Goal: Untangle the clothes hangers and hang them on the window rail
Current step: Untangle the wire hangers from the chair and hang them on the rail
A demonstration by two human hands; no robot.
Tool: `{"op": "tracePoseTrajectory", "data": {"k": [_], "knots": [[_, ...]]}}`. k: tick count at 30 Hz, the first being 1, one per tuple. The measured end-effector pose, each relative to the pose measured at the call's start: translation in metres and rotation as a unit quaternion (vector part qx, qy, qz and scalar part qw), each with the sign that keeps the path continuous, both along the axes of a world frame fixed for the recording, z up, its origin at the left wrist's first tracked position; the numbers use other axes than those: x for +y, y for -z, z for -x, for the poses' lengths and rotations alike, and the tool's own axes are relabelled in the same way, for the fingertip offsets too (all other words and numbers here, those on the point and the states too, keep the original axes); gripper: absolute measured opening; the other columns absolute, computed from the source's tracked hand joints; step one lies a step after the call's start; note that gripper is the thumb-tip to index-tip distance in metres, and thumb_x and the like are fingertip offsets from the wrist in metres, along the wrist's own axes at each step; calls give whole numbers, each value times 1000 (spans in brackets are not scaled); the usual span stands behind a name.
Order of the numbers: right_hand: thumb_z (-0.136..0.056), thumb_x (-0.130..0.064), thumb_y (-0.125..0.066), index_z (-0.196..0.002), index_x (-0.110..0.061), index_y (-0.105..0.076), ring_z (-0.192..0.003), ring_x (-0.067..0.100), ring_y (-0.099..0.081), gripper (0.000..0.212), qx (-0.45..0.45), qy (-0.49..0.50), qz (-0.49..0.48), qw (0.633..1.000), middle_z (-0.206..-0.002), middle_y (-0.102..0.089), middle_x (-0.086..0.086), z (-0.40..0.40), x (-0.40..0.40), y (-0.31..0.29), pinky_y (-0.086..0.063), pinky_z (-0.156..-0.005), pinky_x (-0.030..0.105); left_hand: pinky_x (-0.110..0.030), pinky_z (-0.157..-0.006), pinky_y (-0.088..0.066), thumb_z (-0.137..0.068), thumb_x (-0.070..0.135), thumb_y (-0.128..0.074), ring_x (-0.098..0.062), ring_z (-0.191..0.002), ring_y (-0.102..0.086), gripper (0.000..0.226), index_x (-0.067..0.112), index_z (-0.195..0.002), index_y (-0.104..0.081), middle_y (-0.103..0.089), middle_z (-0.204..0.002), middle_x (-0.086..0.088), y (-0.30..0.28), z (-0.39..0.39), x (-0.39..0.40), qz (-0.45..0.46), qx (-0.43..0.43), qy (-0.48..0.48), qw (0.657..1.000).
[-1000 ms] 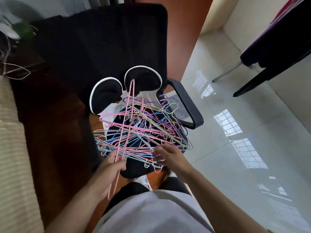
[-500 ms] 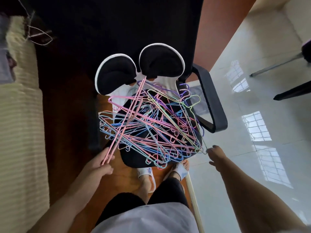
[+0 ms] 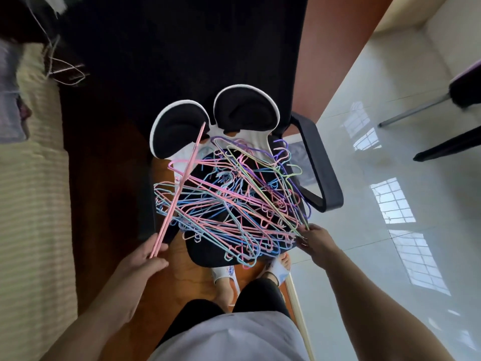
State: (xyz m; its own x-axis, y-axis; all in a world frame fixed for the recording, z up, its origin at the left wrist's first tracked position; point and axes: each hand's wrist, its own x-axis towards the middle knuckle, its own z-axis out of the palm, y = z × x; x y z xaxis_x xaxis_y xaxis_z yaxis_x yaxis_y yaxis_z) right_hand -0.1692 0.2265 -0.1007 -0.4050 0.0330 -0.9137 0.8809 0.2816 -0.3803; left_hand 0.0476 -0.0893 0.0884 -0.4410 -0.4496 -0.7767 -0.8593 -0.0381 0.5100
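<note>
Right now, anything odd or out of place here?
Yes: the hangers sit in one knotted heap on the chair seat, some overhanging its edges. The left hand pinches a pink hanger; the right hand touches the heap's edge.

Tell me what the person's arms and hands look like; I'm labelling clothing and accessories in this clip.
Both forearms are bare, with no sleeves reaching them. The left hand and right hand show no gloves; no rings, watch or bracelets are visible.

Hard to tell apart, the single wires in the hanger tangle (image 3: 234, 199) (too many crossings). Hidden under the right hand (image 3: 316, 241), its fingertips and whichever wire they hold. Cut off at the top edge, the chair back (image 3: 182, 48). Blurred, the clutter (image 3: 13, 100) at upper left.
</note>
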Motion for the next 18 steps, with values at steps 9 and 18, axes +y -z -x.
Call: {"op": "tracePoseTrajectory", "data": {"k": [9, 18], "knots": [[-98, 14, -42, -107, -6, -53, -105, 33, -66, 24, 58, 165, 200, 964, -117, -61, 21, -43, -55, -84, -56, -95, 45, -24, -103, -37, -76, 44, -67, -1, -109, -65, 70, 29, -143, -55, -68, -124, 0, -35, 1, -27, -29, 91, 47, 994], [-90, 24, -28, -90, -7, -45, -114, 43, -67, 35, 88, 239, 317, 914, -126, -64, 29, -134, -65, -180, -50, -98, 53, -37, -117, -32, -94, 46, -62, -10, -117, -64, 45, 38, -139, -58, -74, -105, -6, -54, -8, -49, -49, 153, 139, 977]]}}
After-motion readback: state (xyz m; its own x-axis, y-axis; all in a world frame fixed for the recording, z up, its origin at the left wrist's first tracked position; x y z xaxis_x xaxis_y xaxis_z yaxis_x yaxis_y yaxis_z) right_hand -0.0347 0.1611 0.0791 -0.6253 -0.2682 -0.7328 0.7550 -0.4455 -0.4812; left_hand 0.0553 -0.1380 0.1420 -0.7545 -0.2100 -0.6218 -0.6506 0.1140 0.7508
